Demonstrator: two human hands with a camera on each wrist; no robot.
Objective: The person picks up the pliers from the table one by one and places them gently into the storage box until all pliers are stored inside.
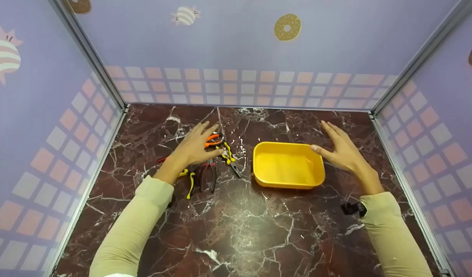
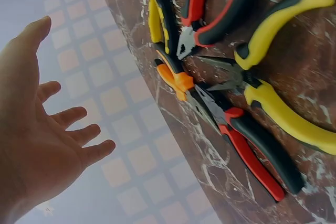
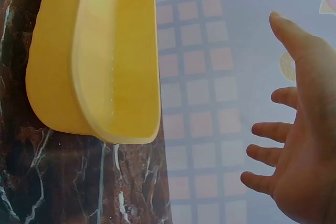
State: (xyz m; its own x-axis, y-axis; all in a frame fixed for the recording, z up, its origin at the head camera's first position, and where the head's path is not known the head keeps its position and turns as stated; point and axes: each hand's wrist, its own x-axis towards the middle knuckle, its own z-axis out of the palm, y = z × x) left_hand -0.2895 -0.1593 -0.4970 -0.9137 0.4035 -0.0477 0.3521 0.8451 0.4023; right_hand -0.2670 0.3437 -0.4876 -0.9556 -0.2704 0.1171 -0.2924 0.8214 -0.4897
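Left hand (image 1: 193, 148) above pliers (image 2: 234, 114); right (image 1: 341, 150) near tub (image 1: 288, 165)

Pliers (image 1: 210, 164) with red, yellow and orange handles lay clustered left of centre; an open-topped yellow tub (image 1: 289, 166) stood upright right of centre.

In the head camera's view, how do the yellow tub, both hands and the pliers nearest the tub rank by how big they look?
Largest to smallest, as they look there:
1. Yellow tub
2. Left hand and right hand: too alike to rank
3. Pliers nearest the tub
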